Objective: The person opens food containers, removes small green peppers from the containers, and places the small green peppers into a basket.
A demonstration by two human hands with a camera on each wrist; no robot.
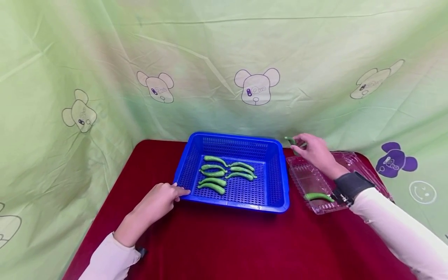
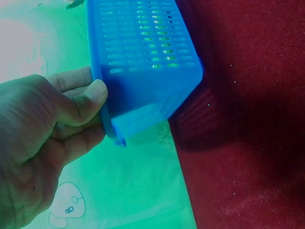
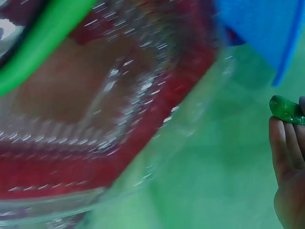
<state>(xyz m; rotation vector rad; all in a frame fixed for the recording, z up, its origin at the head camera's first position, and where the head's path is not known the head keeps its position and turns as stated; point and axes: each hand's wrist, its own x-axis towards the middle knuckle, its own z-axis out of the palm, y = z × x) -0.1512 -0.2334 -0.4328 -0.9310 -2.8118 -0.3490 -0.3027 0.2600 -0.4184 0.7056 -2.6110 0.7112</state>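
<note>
My left hand [image 1: 159, 202] pinches the rim of a blue plastic basket [image 1: 241, 206] at its near left corner; in the left wrist view the thumb lies on the outer side of the rim. Inside the basket, several green chili peppers [image 1: 211, 181] lie in two columns on the perforated floor. Up beside the basket's far right corner, my right hand [image 1: 315, 151] holds another green chili pepper [image 1: 290, 140] between thumb and fingers. Below that hand sits a clear plastic clamshell box [image 1: 304, 179], with one green pepper [image 1: 318, 196] in its near part.
A dark red cloth [image 1: 224, 241] covers the table. Behind and at both sides hangs a pale green curtain [image 1: 210, 50] printed with bear heads, close to the table's far edge. The box's raised clear lid [image 1: 364, 167] stands at the right, partly behind the right forearm.
</note>
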